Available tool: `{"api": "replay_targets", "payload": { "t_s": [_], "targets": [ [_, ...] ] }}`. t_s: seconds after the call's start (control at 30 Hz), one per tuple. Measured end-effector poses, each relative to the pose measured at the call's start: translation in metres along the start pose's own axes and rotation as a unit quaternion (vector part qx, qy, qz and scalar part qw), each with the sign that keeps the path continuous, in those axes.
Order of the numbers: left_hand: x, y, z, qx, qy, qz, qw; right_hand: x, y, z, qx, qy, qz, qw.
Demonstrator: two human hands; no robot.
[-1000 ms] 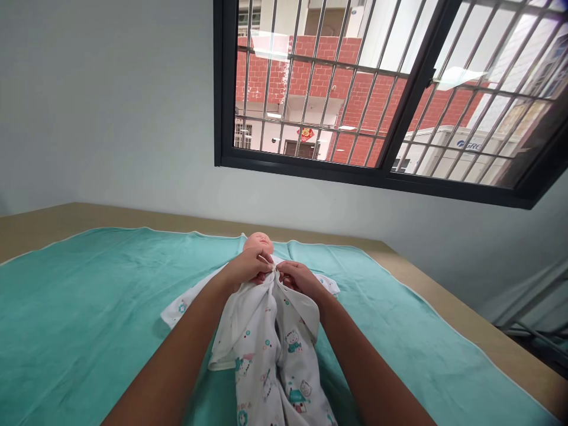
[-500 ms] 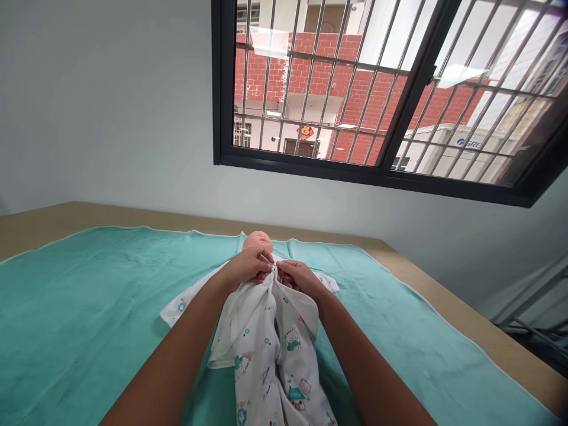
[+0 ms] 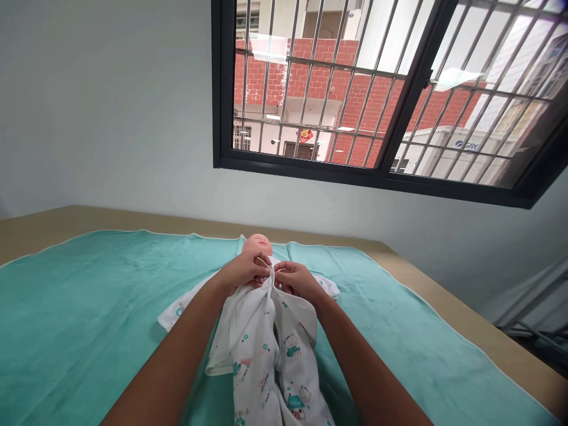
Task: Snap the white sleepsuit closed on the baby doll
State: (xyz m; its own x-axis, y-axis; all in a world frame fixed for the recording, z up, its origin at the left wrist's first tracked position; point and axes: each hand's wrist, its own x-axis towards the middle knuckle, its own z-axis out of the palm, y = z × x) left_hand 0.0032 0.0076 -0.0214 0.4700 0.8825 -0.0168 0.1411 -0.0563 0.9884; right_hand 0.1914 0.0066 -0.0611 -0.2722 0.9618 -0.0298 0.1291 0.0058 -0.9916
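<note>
A baby doll (image 3: 256,243) lies on its back on a teal blanket (image 3: 80,307), head toward the wall. It wears a white printed romper (image 3: 266,349) that hangs open down the front. My left hand (image 3: 243,272) pinches the left edge of the romper at the doll's chest, fingers closed on the cloth. My right hand (image 3: 296,278) pinches the right edge just beside it. The two hands meet at the neckline and hide the doll's chest.
The blanket covers a tan-edged bed (image 3: 448,307) that meets a white wall. A barred black-framed window (image 3: 381,94) is above, with a red brick building outside. The floor drops off past the bed's right edge.
Both hands stay at the romper's neckline, with only small finger movements. The view has shifted slightly.
</note>
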Motion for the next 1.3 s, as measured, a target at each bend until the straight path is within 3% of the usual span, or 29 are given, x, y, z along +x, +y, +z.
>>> {"api": "replay_targets", "payload": {
  "t_s": [0.77, 1.3],
  "targets": [
    [0.0, 0.001, 0.002, 0.034, -0.003, 0.008, 0.999, 0.004, 0.003, 0.0, -0.059, -0.017, -0.03, 0.998],
    [-0.003, 0.01, 0.006, 0.07, -0.004, -0.012, 0.997, 0.009, 0.008, -0.002, -0.066, 0.018, -0.008, 0.998]
  ]
}}
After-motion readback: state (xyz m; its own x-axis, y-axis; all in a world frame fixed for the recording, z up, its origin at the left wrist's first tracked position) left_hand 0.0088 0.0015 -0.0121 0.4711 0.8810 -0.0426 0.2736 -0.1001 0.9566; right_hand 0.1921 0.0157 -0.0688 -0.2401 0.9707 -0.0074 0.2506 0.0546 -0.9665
